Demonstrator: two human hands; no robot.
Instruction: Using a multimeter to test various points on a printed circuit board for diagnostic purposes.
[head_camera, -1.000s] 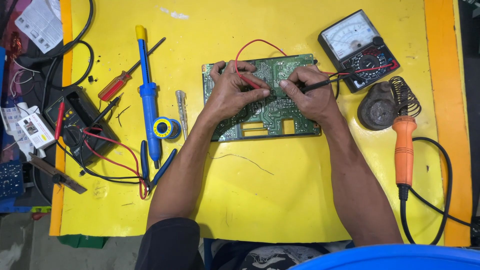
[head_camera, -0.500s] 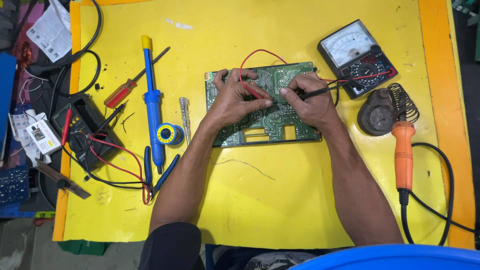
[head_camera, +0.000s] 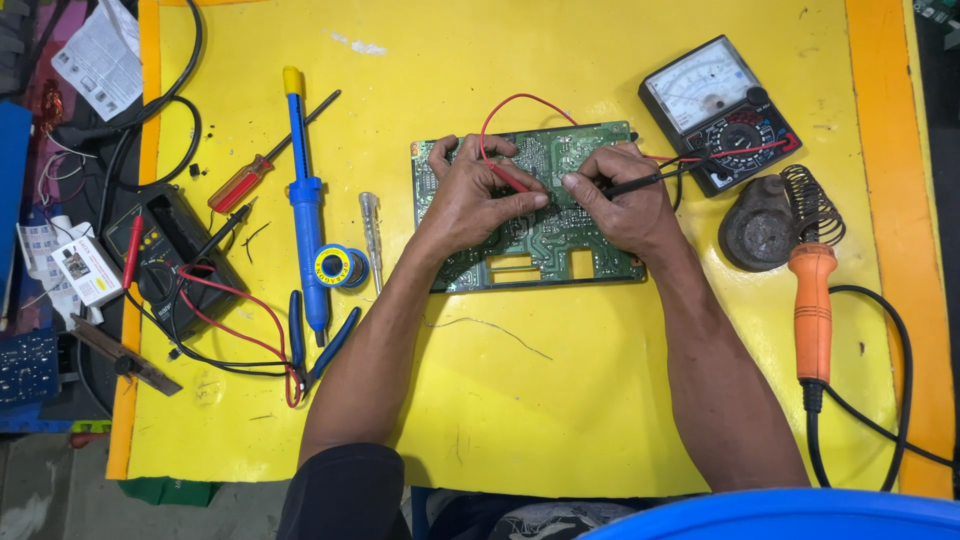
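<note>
Both forearms reach forward, the left hand (head_camera: 475, 195) and right hand (head_camera: 620, 200) close together, fingers curled in pinches.

Matt green circuit board (head_camera: 560, 235)

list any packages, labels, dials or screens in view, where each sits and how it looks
Analog meter: top right, black case, white dial face.
Digital meter: left edge of the yellow mat, dark case, small grey screen.
Small white carton: far left, off the mat.
Printed paper sheet: top left corner, white.
</note>
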